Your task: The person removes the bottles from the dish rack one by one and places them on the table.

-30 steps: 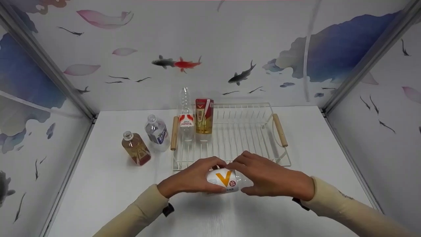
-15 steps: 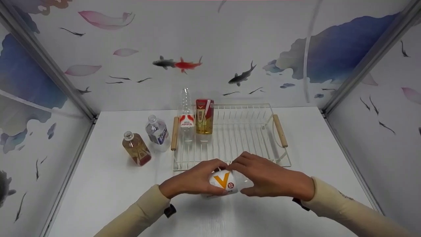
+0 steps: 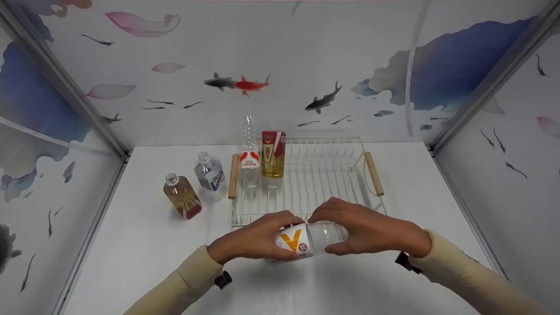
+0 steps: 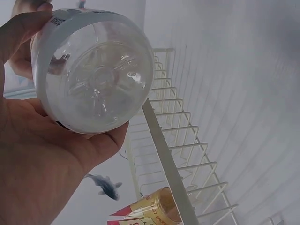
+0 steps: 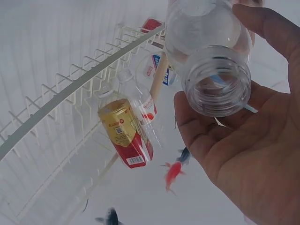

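Observation:
A clear plastic bottle [image 3: 326,236] with a white label and orange V is held sideways between both hands, its neck end to the right. My left hand [image 3: 258,236] grips the labelled part, thumb on the near side. The left wrist view shows the bottle's ribbed base [image 4: 101,77] toward the camera. My right hand [image 3: 372,227] holds the shoulder end, thumb and fingers on opposite sides. Facing the right wrist camera is the uncapped threaded mouth [image 5: 192,89]. Part of the label lies hidden under the left fingers.
Behind the hands stands a white wire rack [image 3: 323,183] with wooden handles. Its left end holds a red-and-gold bottle [image 3: 273,153] and a clear bottle [image 3: 250,159]. Left of it, a blue-labelled clear bottle [image 3: 212,177] and a brown-tinted bottle [image 3: 183,197] stand on the white table [image 3: 144,262].
My right hand has slid to the right along the bottle, uncovering more of its clear shoulder. The left hand keeps its grip and has shifted only slightly.

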